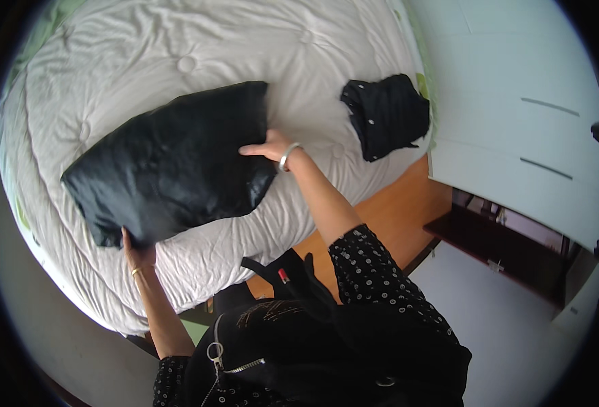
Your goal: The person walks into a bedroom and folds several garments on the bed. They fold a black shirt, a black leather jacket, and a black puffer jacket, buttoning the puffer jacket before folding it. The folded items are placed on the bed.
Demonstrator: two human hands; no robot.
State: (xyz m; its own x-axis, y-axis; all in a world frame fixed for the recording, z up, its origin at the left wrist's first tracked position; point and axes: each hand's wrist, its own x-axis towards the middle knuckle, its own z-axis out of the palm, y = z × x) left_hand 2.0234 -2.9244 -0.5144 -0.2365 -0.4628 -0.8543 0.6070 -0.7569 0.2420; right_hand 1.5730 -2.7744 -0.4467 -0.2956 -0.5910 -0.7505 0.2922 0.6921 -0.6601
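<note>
A black, leather-like folded item, perhaps a garment, lies across the pale tufted quilt before me. My right hand is at its right edge, thumb on top and the other fingers hidden beneath or behind the edge. At the lower left corner is my left hand, its thumb against the near edge and its fingers partly hidden under the material. To the right on the quilt rests a folded black garment with several small shiny buttons or snaps, apart from both hands.
White drawer fronts with dark slot handles stand right of the bed. Below them a dark red flap or door hangs open beside a shelf with things inside. An orange-brown wooden surface lies between the bed and the pale floor.
</note>
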